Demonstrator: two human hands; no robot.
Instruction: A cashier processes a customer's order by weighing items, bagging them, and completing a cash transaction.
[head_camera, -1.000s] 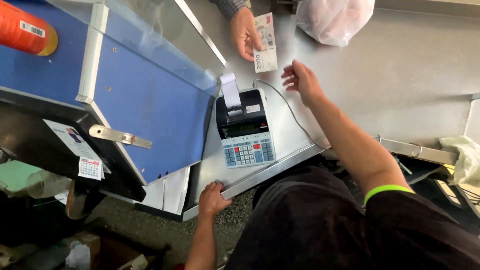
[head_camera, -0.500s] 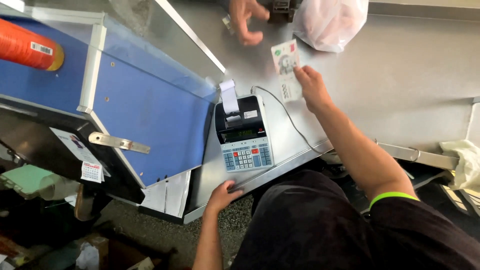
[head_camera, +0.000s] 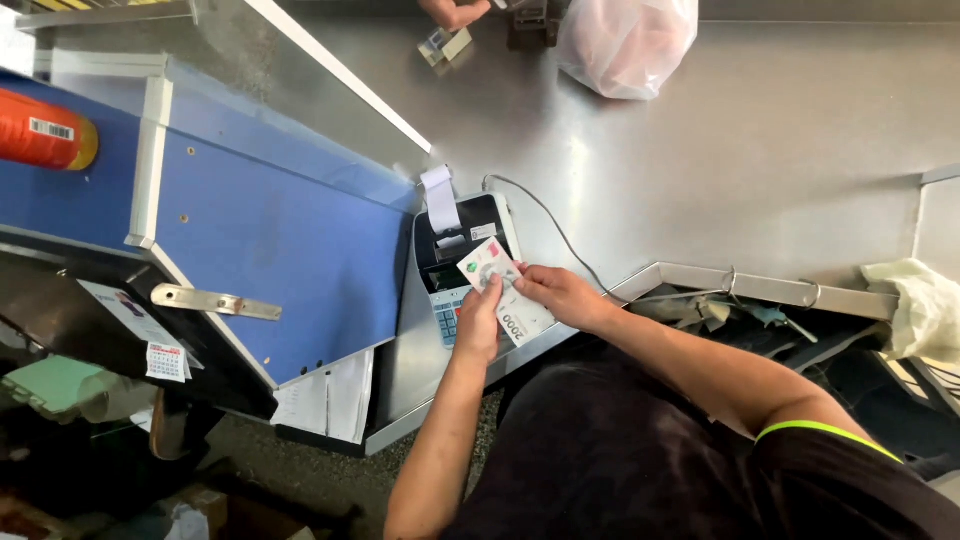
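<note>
Both my hands hold one banknote (head_camera: 505, 292) just over the printing calculator (head_camera: 458, 262) at the counter's near edge. My left hand (head_camera: 478, 320) pinches the note's left side and my right hand (head_camera: 560, 296) grips its right side. The note is pale with green and red print and lies tilted, covering part of the calculator's keypad. A strip of white paper (head_camera: 438, 198) curls up from the calculator's top. Across the counter, another person's hand (head_camera: 452, 12) holds small folded notes.
A pink plastic bag (head_camera: 625, 42) sits at the far side of the steel counter (head_camera: 720, 170). A blue-walled glass display case (head_camera: 270, 230) stands to the left with an orange roll (head_camera: 45, 130) inside. A pale bag (head_camera: 925, 305) lies at right, and a cord (head_camera: 545, 215) runs from the calculator.
My right hand took the banknote from the other person and brought it down to the calculator. My left hand rose from the counter edge to grip it. The other person's hand drew back.
</note>
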